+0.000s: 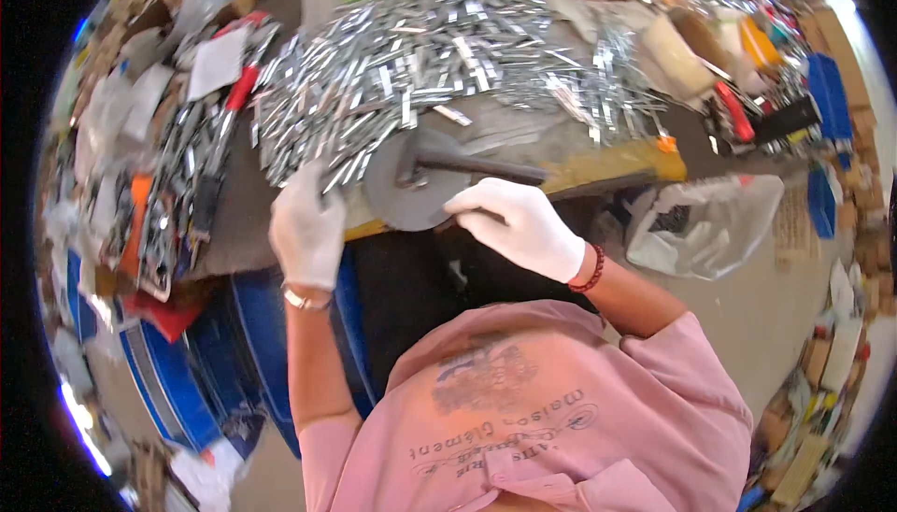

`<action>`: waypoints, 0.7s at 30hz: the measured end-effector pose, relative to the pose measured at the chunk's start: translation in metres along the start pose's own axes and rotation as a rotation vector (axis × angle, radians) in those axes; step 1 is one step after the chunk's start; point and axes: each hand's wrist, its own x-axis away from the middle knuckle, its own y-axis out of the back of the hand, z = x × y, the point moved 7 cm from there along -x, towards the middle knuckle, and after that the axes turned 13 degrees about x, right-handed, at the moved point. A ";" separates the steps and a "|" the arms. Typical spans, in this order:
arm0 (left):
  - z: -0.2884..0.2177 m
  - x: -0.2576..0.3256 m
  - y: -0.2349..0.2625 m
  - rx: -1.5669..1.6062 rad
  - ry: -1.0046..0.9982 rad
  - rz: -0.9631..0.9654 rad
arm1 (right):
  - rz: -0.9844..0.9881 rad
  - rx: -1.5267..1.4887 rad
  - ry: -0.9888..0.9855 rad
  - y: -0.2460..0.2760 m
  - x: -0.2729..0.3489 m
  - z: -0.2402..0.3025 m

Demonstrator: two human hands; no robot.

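A wide heap of thin, shiny metal strips [411,45] covers the bench top. My left hand [308,232], in a white glove, is at the heap's near left edge. Its fingertips blur among the strips, so I cannot make out whether they grip one. At the bench's front edge lies a round grey disc [381,196], with a dark metal bar or hammer-like piece [476,164] across it. My right hand [528,232], also gloved in white, is at the disc's right rim. Its thumb and forefinger are pinched together; whatever they hold is too small to name.
Hand tools, including a red-handled one [243,89], crowd the left side. At the right lie a cardboard roll [687,49] and red-handled pliers [733,110]. A clear plastic bag [705,227] hangs beyond my right hand. Blue drums [252,344] stand below the bench.
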 end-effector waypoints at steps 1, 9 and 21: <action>0.001 0.002 0.009 0.052 0.031 -0.002 | -0.038 0.140 -0.013 0.014 0.003 -0.002; -0.035 0.019 0.047 0.138 -0.073 0.059 | -0.295 0.954 -0.401 0.141 0.013 -0.064; -0.101 0.021 -0.022 0.236 -0.528 0.337 | -0.156 1.001 -0.579 0.154 0.037 -0.111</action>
